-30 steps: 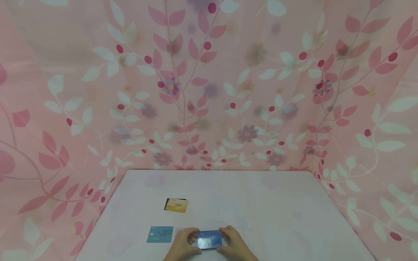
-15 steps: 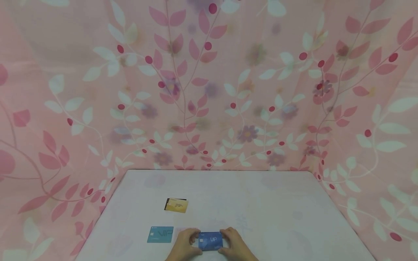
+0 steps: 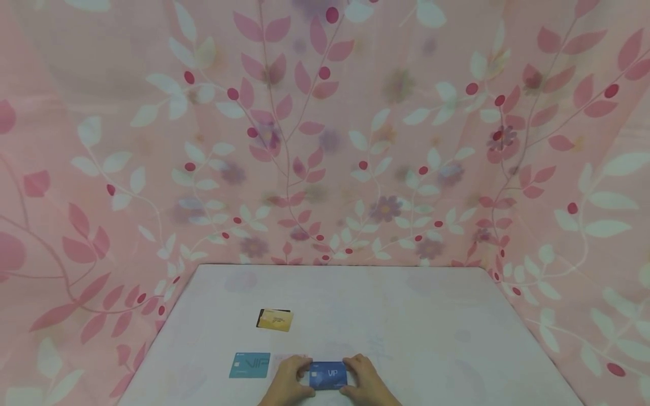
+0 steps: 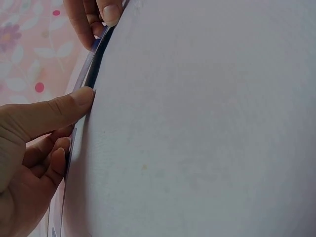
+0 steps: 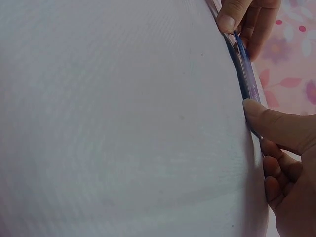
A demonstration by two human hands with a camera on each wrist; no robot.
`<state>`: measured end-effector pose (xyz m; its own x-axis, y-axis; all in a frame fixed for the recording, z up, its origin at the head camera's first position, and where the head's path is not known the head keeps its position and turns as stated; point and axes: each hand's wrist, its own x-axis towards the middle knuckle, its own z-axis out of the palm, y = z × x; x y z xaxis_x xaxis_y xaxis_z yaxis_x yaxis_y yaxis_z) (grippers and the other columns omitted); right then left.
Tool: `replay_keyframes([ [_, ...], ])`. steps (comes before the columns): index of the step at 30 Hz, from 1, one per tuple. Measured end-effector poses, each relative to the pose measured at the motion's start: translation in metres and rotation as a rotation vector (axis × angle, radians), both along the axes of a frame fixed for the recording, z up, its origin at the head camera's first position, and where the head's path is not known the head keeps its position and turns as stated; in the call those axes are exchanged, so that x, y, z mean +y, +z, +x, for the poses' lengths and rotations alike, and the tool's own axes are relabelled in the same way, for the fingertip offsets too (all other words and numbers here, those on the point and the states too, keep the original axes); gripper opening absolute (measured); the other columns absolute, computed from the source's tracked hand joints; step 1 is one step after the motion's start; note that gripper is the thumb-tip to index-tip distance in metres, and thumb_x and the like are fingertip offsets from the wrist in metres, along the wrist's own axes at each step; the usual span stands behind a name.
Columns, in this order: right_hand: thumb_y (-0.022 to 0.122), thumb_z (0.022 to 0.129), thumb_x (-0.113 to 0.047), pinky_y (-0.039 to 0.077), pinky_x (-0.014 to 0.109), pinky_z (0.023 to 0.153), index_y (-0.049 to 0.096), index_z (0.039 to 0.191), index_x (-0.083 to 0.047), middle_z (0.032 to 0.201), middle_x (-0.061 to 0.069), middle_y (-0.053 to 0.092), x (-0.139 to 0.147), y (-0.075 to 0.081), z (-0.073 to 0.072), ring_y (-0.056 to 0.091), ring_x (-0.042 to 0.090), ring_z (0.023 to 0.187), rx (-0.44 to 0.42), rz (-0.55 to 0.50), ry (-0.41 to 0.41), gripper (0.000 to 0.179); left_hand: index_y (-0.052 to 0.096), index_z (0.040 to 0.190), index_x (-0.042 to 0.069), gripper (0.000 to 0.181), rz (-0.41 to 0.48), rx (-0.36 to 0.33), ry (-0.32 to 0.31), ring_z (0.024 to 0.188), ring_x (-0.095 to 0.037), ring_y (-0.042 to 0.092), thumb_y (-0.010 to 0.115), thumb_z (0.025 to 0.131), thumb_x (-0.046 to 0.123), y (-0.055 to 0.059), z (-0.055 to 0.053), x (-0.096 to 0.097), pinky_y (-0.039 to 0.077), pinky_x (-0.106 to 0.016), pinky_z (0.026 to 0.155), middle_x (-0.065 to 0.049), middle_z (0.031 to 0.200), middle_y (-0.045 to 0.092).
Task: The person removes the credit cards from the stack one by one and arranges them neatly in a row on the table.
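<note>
Between both hands is a dark blue bank card (image 3: 328, 376) printed "VIP", at the bottom middle of the head view. My left hand (image 3: 289, 380) pinches its left edge and my right hand (image 3: 368, 383) pinches its right edge, thumbs at the near corners and fingertips at the far ones. In the left wrist view the card (image 4: 97, 64) shows almost edge-on beside the thumb of my left hand (image 4: 37, 143). The right wrist view has the card's thin edge (image 5: 251, 81) at the thumb of my right hand (image 5: 289, 148). Its underside is hidden.
A teal "VIP" card (image 3: 250, 365) lies flat just left of my left hand. Farther back, a gold card (image 3: 275, 321) overlaps a dark card (image 3: 261, 317). The white table (image 3: 416, 327) meets a pink floral curtain (image 3: 325, 141) behind and at the sides.
The blue card's glare has gone, so its chip and lettering show plainly. Card and hands have shifted very slightly right and toward me. The other cards have not moved on the table.
</note>
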<state>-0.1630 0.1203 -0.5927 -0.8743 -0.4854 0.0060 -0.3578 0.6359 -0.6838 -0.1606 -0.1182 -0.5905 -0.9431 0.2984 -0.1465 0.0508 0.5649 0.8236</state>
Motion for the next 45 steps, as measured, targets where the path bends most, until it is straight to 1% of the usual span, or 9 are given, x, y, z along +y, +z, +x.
replay_keyframes([
  [6, 0.076, 0.074, -0.025, 0.046, 0.042, 0.09, 0.057, 0.12, 0.004, 0.103, -0.001, 0.05, 0.0011, 0.001, 0.0017, 0.05, 0.019, 0.097, 0.018, -0.014, -0.008, 0.057, 0.06, 0.117, -0.002, 0.056, -0.028, 0.026, -0.011, 0.09, -0.021, 0.055, 0.081, 0.068, 0.014, 0.0011, -0.0004, 0.0015, 0.048, -0.049, 0.085, -0.008, 0.108, 0.061],
  [10, 0.076, 0.074, -0.023, 0.047, 0.041, 0.088, 0.057, 0.118, 0.006, 0.101, -0.001, 0.051, 0.0014, -0.0003, 0.0028, 0.049, 0.018, 0.095, 0.046, -0.027, -0.009, 0.056, 0.061, 0.116, -0.003, 0.052, -0.039, 0.046, -0.008, 0.09, -0.021, 0.056, 0.08, 0.07, 0.012, 0.0011, 0.0, 0.0017, 0.049, -0.047, 0.084, -0.007, 0.106, 0.061],
  [14, 0.076, 0.075, -0.024, 0.046, 0.041, 0.088, 0.057, 0.119, 0.005, 0.101, -0.002, 0.049, 0.0014, -0.002, 0.0025, 0.048, 0.016, 0.094, 0.006, -0.019, -0.027, 0.056, 0.062, 0.114, -0.002, 0.047, -0.049, 0.067, -0.003, 0.089, -0.02, 0.056, 0.078, 0.072, 0.011, 0.0009, 0.0016, 0.0028, 0.049, -0.046, 0.084, -0.008, 0.106, 0.061],
  [17, 0.075, 0.076, -0.025, 0.046, 0.04, 0.088, 0.057, 0.12, 0.005, 0.1, -0.003, 0.048, 0.0015, -0.0022, 0.0021, 0.047, 0.015, 0.093, -0.028, -0.015, -0.037, 0.056, 0.062, 0.114, -0.002, 0.046, -0.054, 0.062, 0.006, 0.089, -0.021, 0.055, 0.078, 0.073, 0.011, 0.0008, 0.0026, 0.0037, 0.048, -0.048, 0.085, -0.009, 0.107, 0.061],
  [23, 0.075, 0.076, -0.023, 0.046, 0.037, 0.086, 0.057, 0.119, 0.007, 0.099, -0.002, 0.048, 0.0026, -0.0003, 0.0028, 0.046, 0.014, 0.092, -0.018, -0.037, -0.025, 0.055, 0.062, 0.114, -0.003, 0.046, -0.088, 0.054, -0.004, 0.097, -0.028, 0.055, 0.077, 0.073, 0.011, 0.0003, 0.0013, 0.0051, 0.044, -0.054, 0.09, -0.011, 0.108, 0.059],
  [28, 0.074, 0.077, -0.023, 0.046, 0.037, 0.086, 0.057, 0.119, 0.006, 0.1, -0.001, 0.048, 0.0029, 0.0001, 0.0026, 0.047, 0.015, 0.092, -0.018, -0.035, -0.022, 0.054, 0.063, 0.112, -0.004, 0.044, -0.097, 0.054, -0.008, 0.103, -0.035, 0.054, 0.077, 0.073, 0.01, 0.0018, 0.0016, 0.0064, 0.041, -0.056, 0.092, -0.013, 0.108, 0.059],
  [34, 0.074, 0.078, -0.025, 0.046, 0.04, 0.087, 0.058, 0.119, 0.004, 0.1, -0.002, 0.049, 0.0039, -0.0021, 0.0024, 0.048, 0.016, 0.093, -0.002, -0.037, -0.022, 0.052, 0.065, 0.109, -0.003, 0.039, -0.1, 0.068, -0.015, 0.101, -0.034, 0.054, 0.076, 0.073, 0.008, 0.0048, 0.0027, 0.0078, 0.042, -0.056, 0.092, -0.011, 0.106, 0.058],
  [41, 0.074, 0.078, -0.025, 0.046, 0.04, 0.088, 0.059, 0.117, 0.001, 0.101, -0.003, 0.049, 0.0054, -0.0039, 0.0029, 0.049, 0.014, 0.094, 0.013, -0.045, -0.024, 0.05, 0.063, 0.113, -0.004, 0.043, -0.108, 0.034, -0.002, 0.108, -0.039, 0.051, 0.075, 0.074, 0.009, 0.0041, 0.0017, 0.0095, 0.039, -0.058, 0.094, -0.015, 0.111, 0.057],
  [45, 0.074, 0.077, -0.024, 0.046, 0.038, 0.088, 0.06, 0.116, 0.001, 0.1, -0.003, 0.049, 0.0058, -0.0051, 0.003, 0.048, 0.014, 0.093, 0.028, -0.042, -0.019, 0.049, 0.062, 0.113, -0.004, 0.042, -0.117, 0.043, -0.015, 0.106, -0.039, 0.052, 0.075, 0.074, 0.009, 0.0048, 0.0014, 0.0087, 0.039, -0.058, 0.093, -0.014, 0.108, 0.057],
])
